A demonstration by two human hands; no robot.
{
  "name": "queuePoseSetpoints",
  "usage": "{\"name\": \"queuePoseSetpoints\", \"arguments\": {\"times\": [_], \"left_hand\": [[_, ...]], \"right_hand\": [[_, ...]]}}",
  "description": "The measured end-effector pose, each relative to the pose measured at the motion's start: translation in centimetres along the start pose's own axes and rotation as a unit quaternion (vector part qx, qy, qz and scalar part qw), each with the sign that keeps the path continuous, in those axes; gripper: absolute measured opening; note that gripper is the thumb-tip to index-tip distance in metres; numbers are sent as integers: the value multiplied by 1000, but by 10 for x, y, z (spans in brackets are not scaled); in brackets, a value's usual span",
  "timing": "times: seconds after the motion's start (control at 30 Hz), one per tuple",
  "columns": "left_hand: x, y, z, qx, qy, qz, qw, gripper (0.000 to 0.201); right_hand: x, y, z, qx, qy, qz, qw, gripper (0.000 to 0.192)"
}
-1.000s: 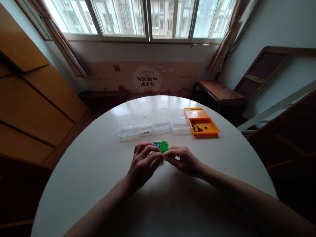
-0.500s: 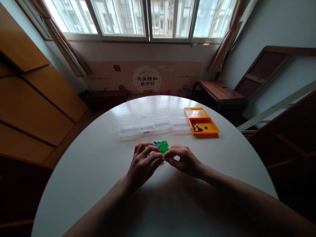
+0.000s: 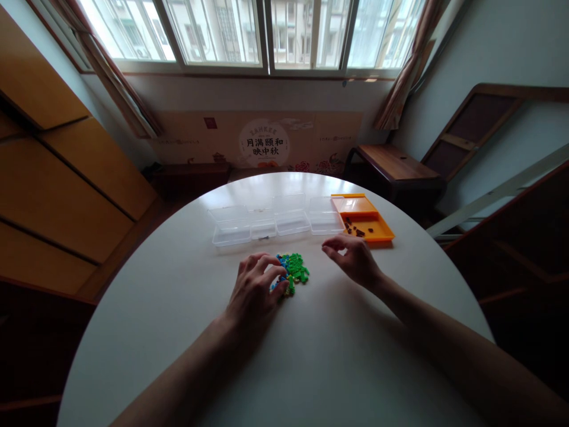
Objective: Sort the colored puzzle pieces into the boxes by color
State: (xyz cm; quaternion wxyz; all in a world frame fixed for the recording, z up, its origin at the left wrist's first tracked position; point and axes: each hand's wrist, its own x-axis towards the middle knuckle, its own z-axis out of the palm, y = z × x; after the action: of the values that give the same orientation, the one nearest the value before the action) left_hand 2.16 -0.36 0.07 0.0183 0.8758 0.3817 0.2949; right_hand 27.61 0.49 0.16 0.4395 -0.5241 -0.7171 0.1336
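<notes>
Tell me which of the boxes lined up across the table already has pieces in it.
The orange box at the right end of the row, nearest the right hand: dark pieces lie in its tray. The clear boxes beside it look almost bare.

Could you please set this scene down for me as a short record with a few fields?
Surface: round white table
Left hand: fingertips on the pile of small green and blue bricks
Right hand: raised, fingers pinched, between the pile and the orange box; contents too small to tell
Orange box: open, a few dark pieces inside
Clear boxes: a row, open
</notes>
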Motion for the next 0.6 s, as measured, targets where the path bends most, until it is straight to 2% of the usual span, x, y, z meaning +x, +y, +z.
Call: {"name": "queuePoseSetpoints", "arguments": {"times": [0.17, 0.3, 0.47, 0.6], "left_hand": [[-4, -1, -1, -9, -2, -6, 1000, 7], [-6, -3, -1, -12, -5, -9, 1000, 7], [-7, -3, -1, -12, -3, -10, 1000, 7], [-6, -6, -1, -11, -3, -30, 999, 8]], "right_hand": [[13, 32, -26, -63, 109, 67, 990, 21], [17, 46, -42, -90, 167, 120, 974, 24], [17, 48, -47, -94, 189, 141, 967, 27], [17, 48, -45, -86, 182, 138, 970, 27]]}}
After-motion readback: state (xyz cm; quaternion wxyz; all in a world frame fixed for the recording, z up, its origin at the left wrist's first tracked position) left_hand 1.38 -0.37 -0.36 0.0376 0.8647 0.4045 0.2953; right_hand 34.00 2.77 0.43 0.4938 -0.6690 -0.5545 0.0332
